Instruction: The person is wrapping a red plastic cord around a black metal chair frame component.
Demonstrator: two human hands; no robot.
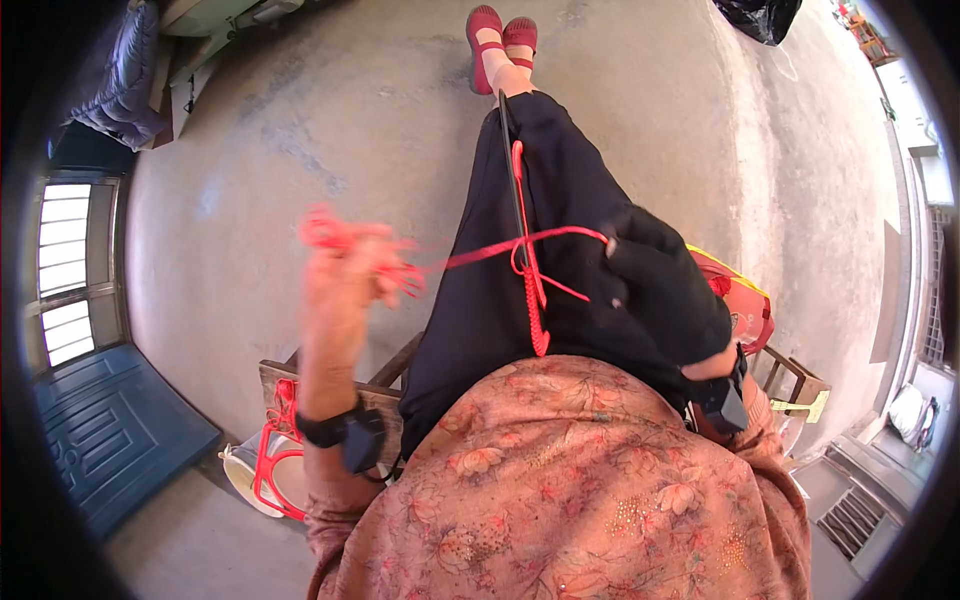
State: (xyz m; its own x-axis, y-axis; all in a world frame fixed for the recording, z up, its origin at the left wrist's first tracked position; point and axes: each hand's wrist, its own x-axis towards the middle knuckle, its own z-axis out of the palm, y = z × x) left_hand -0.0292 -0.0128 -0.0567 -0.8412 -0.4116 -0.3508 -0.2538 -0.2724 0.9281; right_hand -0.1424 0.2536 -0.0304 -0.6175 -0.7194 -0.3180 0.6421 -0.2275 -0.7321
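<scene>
The person's left hand (350,265) is raised above its upright forearm (328,365), fingers curled and slightly blurred. The right hand (672,285), black-gloved with bare fingertips, turns inward, its fingers bent in a pinch.

Thin red cord (481,254) crosses a slim red-and-black piece (533,308).

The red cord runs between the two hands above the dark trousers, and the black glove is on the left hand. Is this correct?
Not quite: the head view shows the black glove on the right hand, while the left hand is ungloved. The red cord does run between the two hands above the dark trousers.
</scene>
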